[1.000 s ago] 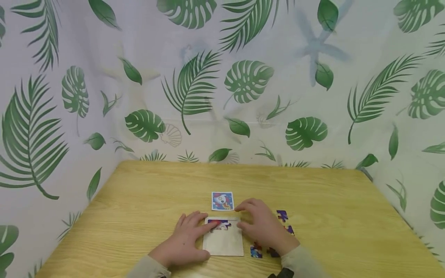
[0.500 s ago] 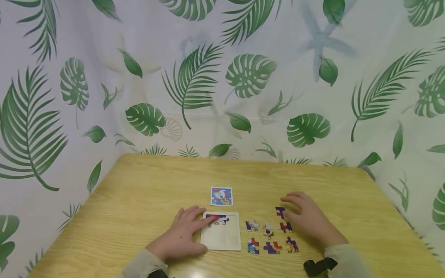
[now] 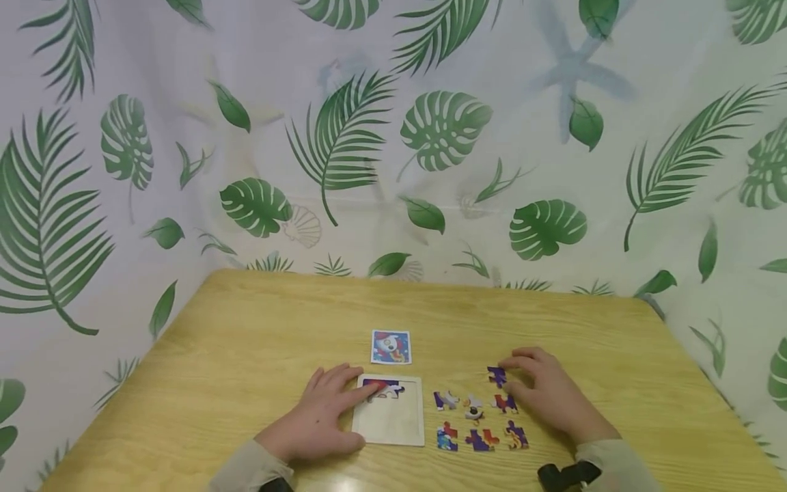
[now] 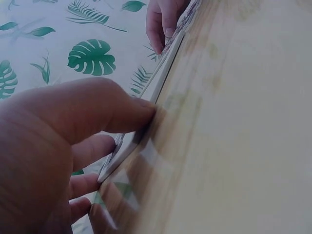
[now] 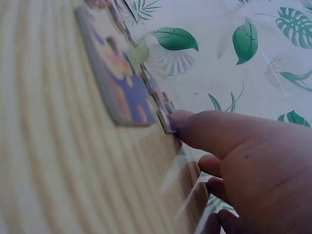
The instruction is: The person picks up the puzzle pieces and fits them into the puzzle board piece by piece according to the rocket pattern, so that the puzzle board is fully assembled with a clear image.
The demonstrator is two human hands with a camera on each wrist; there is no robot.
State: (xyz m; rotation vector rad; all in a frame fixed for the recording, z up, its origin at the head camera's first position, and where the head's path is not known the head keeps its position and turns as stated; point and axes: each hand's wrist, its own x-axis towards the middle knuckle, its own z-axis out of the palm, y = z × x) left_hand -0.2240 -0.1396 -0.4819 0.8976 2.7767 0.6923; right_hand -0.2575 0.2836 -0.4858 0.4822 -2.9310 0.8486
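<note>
Knob-edged purple puzzle piece (image 3: 495,376) lay lower right of centre; pale, square, rimmed tray (image 3: 390,422) sat left of it. Surface: yellow wood-grain table (image 3: 277,328); white leaf-print sheet (image 3: 363,256) hung behind. Left hand (image 3: 326,418): fingers were spread, index over tray. Right hand (image 3: 547,391): thumb and index stood apart beside piece; contact unclear.

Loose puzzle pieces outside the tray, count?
7, right of the tray: one far piece by the right hand, three middle pieces, three near pieces; others could be hidden.
</note>
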